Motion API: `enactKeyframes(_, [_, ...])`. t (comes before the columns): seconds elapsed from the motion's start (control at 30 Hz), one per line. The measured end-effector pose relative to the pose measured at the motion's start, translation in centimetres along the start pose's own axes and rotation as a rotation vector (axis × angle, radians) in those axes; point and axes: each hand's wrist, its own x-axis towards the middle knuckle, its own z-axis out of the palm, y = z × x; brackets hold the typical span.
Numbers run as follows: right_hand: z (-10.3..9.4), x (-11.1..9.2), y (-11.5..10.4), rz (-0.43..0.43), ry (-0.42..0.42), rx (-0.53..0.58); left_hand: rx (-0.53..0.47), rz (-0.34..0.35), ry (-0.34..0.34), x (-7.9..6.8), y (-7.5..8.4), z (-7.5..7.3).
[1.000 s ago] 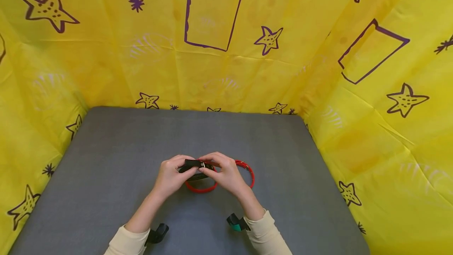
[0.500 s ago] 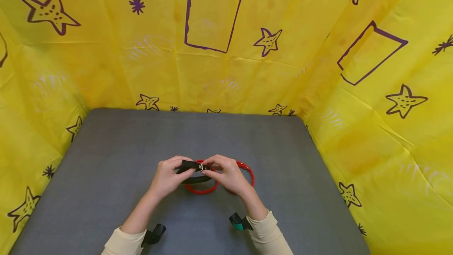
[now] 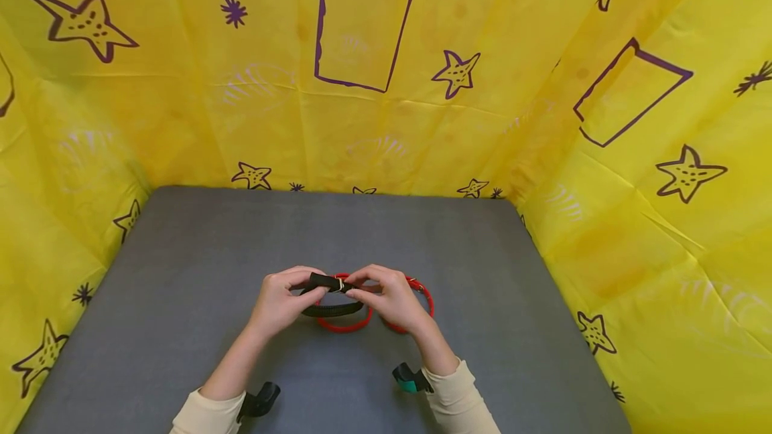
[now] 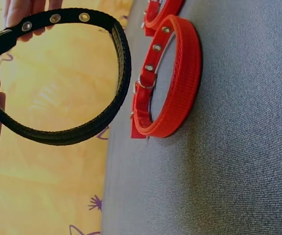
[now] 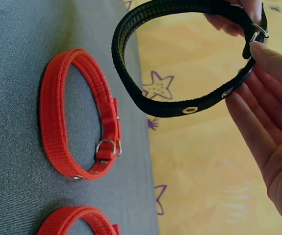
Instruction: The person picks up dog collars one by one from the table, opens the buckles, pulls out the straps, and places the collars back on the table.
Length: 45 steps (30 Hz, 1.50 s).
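Observation:
A black dog collar, closed into a loop, is held up between both hands over the grey surface. My left hand pinches its band on the left side of the metal buckle. Thumb and fingers of my right hand pinch the strap just right of that buckle. Metal-ringed holes line the strap of the black collar in the right wrist view. Two red dog collars lie beneath: one red collar under the black one, the other red collar partly hidden behind my right hand.
The grey padded tabletop stretches around the hands. Yellow cloth walls with purple stars and frames enclose it at the back and both sides. Each wrist carries a small black camera mount, such as the left mount.
The buckle and my left hand have shifted slightly left. More of the black loop's lower band shows beneath the fingers. The red collars stay put.

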Motion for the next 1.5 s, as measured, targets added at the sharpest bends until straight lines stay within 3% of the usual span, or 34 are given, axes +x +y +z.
enactKeyframes(0.37, [-0.2, -0.2, 0.4, -0.028, -0.014, -0.007, -0.01, -0.058, 0.005, -0.1, 0.1, -0.1])
enactKeyframes(0.7, [-1.0, -0.2, -2.4, -0.005, 0.009, -0.022, -0.085, -0.12, 0.036, -0.1, 0.0, -0.7])
enactKeyframes(0.9, [-0.5, -0.4, -0.4, 0.011, -0.007, 0.004, -0.085, -0.117, 0.026, -0.1, 0.1, -0.7])
enactKeyframes(1.07, [-0.1, -0.3, 0.5, -0.023, -0.029, 0.031, -0.09, -0.121, 0.013, -0.1, 0.2, -0.4])
enactKeyframes(1.3, [0.1, -0.2, 0.3, -0.049, -0.02, 0.029, -0.033, -0.135, -0.013, -0.1, 0.3, -0.5])
enactKeyframes(1.4, [-0.1, -0.1, -1.0, -0.043, -0.023, 0.019, 0.012, -0.122, -0.034, 0.0, 0.4, -0.6])
enactKeyframes(1.5, [-0.1, -0.1, -1.2, -0.034, -0.017, 0.005, 0.035, -0.107, -0.043, -0.2, -0.8, -0.5])
